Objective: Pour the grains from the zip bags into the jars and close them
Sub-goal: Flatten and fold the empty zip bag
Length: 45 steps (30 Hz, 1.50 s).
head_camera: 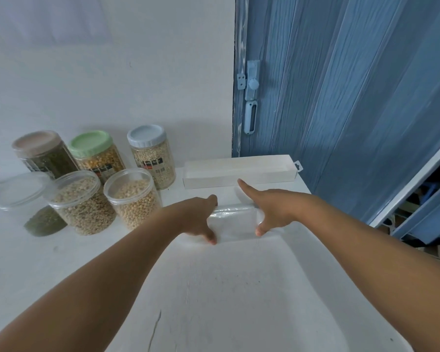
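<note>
Counts, white table (pixel 214 301):
- 6 jars in all
- 3 lidded jars (pixel 151 156) at the back
- 3 open jars (pixel 134 196) in front
- 1 clear zip bag (pixel 235 221)
- 1 white box (pixel 239 170)
- 2 hands: left hand (pixel 198 218), right hand (pixel 271 208)
- 1 blue folding door (pixel 341 97)

Six jars (pixel 104 179) cluster on the worktop (pixel 214 288) at far left, three behind, three in front. Box (pixel 239 171) lies right of them by the door (pixel 341 85). Bag (pixel 235 221) lies flat before the box, between both hands.
</note>
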Available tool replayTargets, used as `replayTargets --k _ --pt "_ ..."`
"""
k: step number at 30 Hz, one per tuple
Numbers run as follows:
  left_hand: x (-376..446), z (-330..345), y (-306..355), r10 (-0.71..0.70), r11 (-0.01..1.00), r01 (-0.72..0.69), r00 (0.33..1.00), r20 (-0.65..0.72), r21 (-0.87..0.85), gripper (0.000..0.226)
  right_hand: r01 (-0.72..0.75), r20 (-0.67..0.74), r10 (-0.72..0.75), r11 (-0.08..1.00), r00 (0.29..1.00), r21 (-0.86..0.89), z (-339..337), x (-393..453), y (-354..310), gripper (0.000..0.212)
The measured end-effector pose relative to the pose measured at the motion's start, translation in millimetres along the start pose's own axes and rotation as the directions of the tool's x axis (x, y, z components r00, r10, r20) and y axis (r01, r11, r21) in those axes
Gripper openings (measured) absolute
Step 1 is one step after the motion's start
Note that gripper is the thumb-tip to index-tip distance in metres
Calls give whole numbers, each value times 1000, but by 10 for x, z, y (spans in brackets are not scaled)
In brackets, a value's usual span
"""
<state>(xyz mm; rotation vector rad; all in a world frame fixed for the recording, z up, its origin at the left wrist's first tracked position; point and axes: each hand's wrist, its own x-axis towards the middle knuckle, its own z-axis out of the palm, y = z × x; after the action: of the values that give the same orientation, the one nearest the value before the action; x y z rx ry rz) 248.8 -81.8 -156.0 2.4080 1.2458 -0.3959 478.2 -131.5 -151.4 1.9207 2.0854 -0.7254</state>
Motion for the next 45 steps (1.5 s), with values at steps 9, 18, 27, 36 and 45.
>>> replayTargets --k 9,18,27,36,45 --pt "-131 95 -17 49 997 -53 996 -72 -54 76 -14 -83 14 1000 996 -1 97 -181 -62 130" --pt "-182 39 -130 115 991 -88 934 -337 96 107 -48 -185 50 999 981 16 85 -275 -230 119" --pt "-50 -506 -245 169 977 -71 839 -517 203 74 -13 -422 -7 999 907 -44 -300 -177 -285 97" --pt "465 -898 -314 220 965 -108 833 -509 239 68 50 -417 -31 998 908 35 -808 282 164 101" --pt "1010 -762 -413 107 989 -60 924 -366 137 56 75 -296 -57 996 953 48 -911 810 455 97"
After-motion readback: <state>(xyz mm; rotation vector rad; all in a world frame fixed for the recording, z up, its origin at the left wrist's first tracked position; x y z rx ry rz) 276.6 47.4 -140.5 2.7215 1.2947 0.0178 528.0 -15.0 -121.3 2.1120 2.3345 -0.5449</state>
